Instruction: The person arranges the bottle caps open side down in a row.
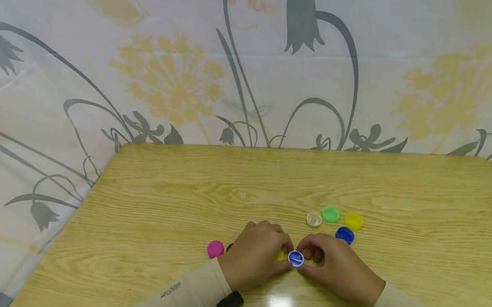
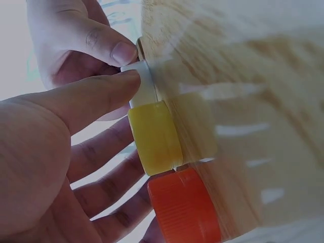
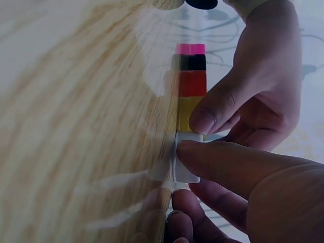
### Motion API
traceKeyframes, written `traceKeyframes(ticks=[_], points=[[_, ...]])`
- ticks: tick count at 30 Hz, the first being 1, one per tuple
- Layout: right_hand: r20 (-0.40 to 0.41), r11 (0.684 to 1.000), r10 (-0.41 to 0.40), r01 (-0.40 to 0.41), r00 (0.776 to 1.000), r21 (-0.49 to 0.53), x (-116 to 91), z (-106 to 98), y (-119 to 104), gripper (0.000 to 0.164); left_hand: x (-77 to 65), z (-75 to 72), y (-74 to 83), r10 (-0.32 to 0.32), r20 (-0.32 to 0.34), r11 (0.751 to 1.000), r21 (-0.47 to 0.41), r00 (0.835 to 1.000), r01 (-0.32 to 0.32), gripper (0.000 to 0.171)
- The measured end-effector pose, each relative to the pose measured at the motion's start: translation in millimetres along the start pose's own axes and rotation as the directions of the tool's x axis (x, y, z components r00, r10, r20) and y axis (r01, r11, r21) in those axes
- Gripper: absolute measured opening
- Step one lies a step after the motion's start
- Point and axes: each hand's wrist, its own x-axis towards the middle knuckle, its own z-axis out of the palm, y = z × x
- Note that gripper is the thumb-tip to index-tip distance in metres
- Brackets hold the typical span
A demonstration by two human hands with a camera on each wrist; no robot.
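Note:
A white bottle cap with a blue printed top [image 1: 295, 258] sits on the table between both hands. My left hand [image 1: 260, 251] pinches it from the left, thumb on its near side close to the yellow cap [image 2: 155, 139]. From the other side my right hand [image 1: 343, 271] pinches the same cap, thumb against its near wall. The white cap ends a row: beside it come the yellow cap, a red-orange cap [image 2: 185, 207], a black cap [image 3: 193, 62] and a pink cap [image 1: 215, 248]. In the head view my left hand hides the red-orange cap and most of the black one.
Beyond my right hand lie a clear cap [image 1: 314, 220], a green cap [image 1: 331, 214], another yellow cap [image 1: 353, 221] and a blue cap [image 1: 345, 235]. The wooden table [image 1: 183, 186] meets a flower-patterned curtain [image 1: 260, 60] at the back and left.

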Motion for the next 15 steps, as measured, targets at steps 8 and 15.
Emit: traceKeyframes(ticks=[8, 15], points=[[-0.005, 1.0, -0.025, 0.025, 1.0, -0.015, 0.8, -9.4, -3.2, 0.03, 0.2, -8.3, -3.1, 0.0, 0.009, 1.0, -0.004, 1.0, 0.0, 0.032], [-0.16, 0.99, -0.071, 0.05, 0.985, -0.129, 9.9, -28.3, -6.8, 0.023, 12.3, -18.1, -2.5, -0.025, -0.057, 0.999, -0.021, 0.998, 0.024, 0.029]])
